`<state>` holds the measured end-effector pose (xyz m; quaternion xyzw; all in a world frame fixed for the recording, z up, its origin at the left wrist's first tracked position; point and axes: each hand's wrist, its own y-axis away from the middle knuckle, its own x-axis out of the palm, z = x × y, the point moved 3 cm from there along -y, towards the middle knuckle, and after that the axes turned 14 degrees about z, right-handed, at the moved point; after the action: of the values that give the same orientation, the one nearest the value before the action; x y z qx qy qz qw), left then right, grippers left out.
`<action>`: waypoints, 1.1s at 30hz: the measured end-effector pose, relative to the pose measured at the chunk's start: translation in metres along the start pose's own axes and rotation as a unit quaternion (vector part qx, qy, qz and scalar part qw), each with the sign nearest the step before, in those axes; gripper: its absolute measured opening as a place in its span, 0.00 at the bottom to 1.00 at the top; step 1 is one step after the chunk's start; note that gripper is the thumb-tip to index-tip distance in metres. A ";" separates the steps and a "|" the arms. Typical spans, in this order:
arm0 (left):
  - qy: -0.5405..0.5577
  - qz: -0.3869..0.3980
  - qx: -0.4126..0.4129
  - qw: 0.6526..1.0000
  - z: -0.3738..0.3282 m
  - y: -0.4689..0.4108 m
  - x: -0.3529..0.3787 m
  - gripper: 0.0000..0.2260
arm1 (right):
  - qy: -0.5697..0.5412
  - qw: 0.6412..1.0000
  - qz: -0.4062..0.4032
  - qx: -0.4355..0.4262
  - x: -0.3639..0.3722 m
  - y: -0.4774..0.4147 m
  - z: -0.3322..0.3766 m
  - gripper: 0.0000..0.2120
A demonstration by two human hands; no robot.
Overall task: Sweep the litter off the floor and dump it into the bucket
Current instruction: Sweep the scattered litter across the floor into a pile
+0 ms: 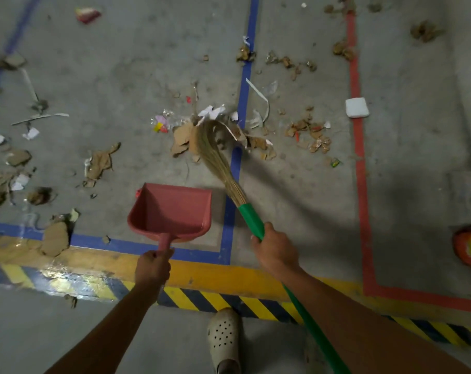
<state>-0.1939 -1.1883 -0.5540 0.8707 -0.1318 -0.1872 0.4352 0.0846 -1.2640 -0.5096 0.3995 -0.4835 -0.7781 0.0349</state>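
Litter, mostly torn brown cardboard and white paper scraps, lies scattered over the grey floor from the far left to beyond the red line. The thickest heap is in the middle, on the blue tape line. A small coloured wrapper lies at the left of the heap; its print is too small to read.

Near the centre, the left hand is closed around the short handle of a red dustpan. The arm is stretched forward and the pan's mouth faces the heap. Just to the right, a straw broom leans with its tips in the heap. The right hand is wrapped around its green handle, a little below the bristles. Further right, a white block lies on the red line. An orange object is cut by the right edge.
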 end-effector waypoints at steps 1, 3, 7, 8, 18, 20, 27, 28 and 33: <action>-0.001 -0.003 0.003 1.000 -0.007 0.000 0.003 0.17 | 0.003 1.000 -0.004 0.003 -0.008 0.001 -0.007 0.21; -0.004 -0.012 0.009 1.000 -0.024 -0.003 0.012 0.18 | -0.012 1.000 -0.012 0.003 -0.026 0.000 -0.025 0.20; -0.014 -0.015 0.023 1.000 -0.060 -0.014 0.050 0.16 | -0.100 0.995 -0.016 0.024 -0.055 -0.014 -0.076 0.17; -0.012 -0.007 0.022 1.000 -0.069 -0.017 0.064 0.16 | -0.129 0.991 -0.010 0.033 -0.060 -0.020 -0.092 0.17; -0.017 0.031 0.009 0.999 -0.141 -0.044 0.250 0.17 | -0.325 0.941 0.014 0.091 -0.119 -0.073 -0.271 0.15; -0.012 0.037 0.002 0.999 -0.152 -0.046 0.286 0.16 | -0.359 0.924 0.000 0.128 -0.128 -0.084 -0.304 0.15; -0.032 0.062 -0.023 0.997 -0.171 -0.060 0.362 0.13 | -0.413 0.866 -0.010 0.283 -0.151 -0.124 -0.386 0.19; -0.035 0.061 -0.024 0.997 -0.172 -0.063 0.367 0.13 | -0.400 0.870 0.012 0.289 -0.154 -0.128 -0.388 0.18; -0.038 0.046 -0.047 0.997 -0.172 -0.080 0.380 0.14 | -0.323 0.910 0.086 0.244 -0.165 -0.157 -0.367 0.16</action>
<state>0.2279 -1.1688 -0.6039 0.8347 -0.1790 -0.2063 0.4781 0.4894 -1.3735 -0.6133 0.0790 -0.6757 -0.7164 -0.1550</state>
